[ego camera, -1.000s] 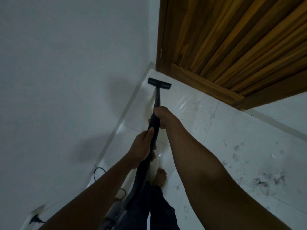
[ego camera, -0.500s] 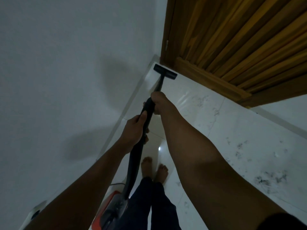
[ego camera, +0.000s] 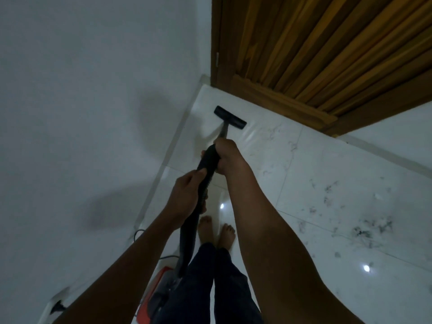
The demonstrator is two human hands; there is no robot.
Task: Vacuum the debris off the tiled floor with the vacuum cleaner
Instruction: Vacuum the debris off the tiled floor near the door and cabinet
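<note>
Both hands grip the black vacuum wand (ego camera: 210,160). My right hand (ego camera: 228,157) holds it higher up, nearer the nozzle; my left hand (ego camera: 187,197) holds it lower, toward my body. The flat black nozzle (ego camera: 230,117) rests on the white tiled floor (ego camera: 304,183) in the corner between wall and door. Dark debris (ego camera: 371,230) lies scattered on the tiles to the right, well away from the nozzle. The orange and grey vacuum body (ego camera: 156,298) sits by my legs at the bottom.
A white wall (ego camera: 81,113) runs along the left with a pale skirting. A slatted wooden door (ego camera: 315,50) closes off the far side. My bare feet (ego camera: 216,232) stand behind the wand. A black cord (ego camera: 138,232) and a plug (ego camera: 57,306) lie by the wall.
The nozzle went forward to the door frame corner, then came back a little along the wall. Both hands kept their grip on the wand, and my feet now stand side by side.
</note>
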